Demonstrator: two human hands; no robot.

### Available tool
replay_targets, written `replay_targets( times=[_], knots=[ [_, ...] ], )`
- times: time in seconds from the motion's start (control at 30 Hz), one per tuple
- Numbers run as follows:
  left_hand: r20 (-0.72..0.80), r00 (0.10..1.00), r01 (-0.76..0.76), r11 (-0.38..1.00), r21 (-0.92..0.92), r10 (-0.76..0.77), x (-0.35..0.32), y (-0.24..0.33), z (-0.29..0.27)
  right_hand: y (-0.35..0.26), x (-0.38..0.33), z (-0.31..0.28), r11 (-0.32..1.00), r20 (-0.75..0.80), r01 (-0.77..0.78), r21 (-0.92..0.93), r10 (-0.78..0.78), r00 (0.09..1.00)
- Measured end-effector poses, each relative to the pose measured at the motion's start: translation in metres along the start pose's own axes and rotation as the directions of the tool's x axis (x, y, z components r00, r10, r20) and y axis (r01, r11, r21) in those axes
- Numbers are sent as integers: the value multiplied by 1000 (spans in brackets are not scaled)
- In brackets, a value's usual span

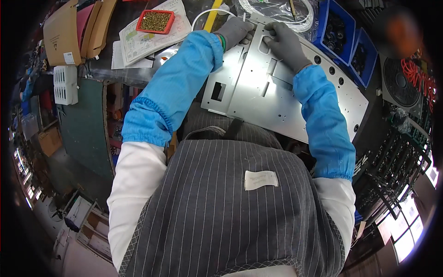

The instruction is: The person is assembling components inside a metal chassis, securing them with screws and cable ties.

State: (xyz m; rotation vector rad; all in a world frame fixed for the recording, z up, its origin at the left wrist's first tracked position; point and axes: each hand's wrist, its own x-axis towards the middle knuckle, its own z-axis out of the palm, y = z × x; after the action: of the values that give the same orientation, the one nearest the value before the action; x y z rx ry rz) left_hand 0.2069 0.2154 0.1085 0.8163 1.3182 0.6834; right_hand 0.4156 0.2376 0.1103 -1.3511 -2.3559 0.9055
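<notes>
A large silvery sheet-metal panel with cutouts, slots and dark round fittings lies slanted in front of me, its near edge against my apron. My left hand, in a grey glove, is at the panel's far left edge with its fingers curled in. What those fingers hold is hidden. My right hand, also gloved, bends its thumb and fingers over the panel's far end, beside a rounded cutout. A thin white ribbed strip arcs close to my left hand.
A red tray of small brass-coloured parts sits on paper drawings at the far left. Coiled white strip lies behind my right hand. Blue bins of dark round parts stand at right, near a fan.
</notes>
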Motion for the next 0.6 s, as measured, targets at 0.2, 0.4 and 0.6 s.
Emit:
replay_targets(
  times=[0.2,0.4,0.6],
  knots=[
    [35,998,46,995,-87,-43,-6,7,3,3,7,0,991,-89,-66,-117,56,994],
    [49,997,72,990,-117,-67,-6,6,9,4,28,-28,993,171,-108,39,100,980],
    [125,987,137,951,-278,-105,-7,-4,3,5,34,-33,913,342,-277,299,168,924]
  ],
)
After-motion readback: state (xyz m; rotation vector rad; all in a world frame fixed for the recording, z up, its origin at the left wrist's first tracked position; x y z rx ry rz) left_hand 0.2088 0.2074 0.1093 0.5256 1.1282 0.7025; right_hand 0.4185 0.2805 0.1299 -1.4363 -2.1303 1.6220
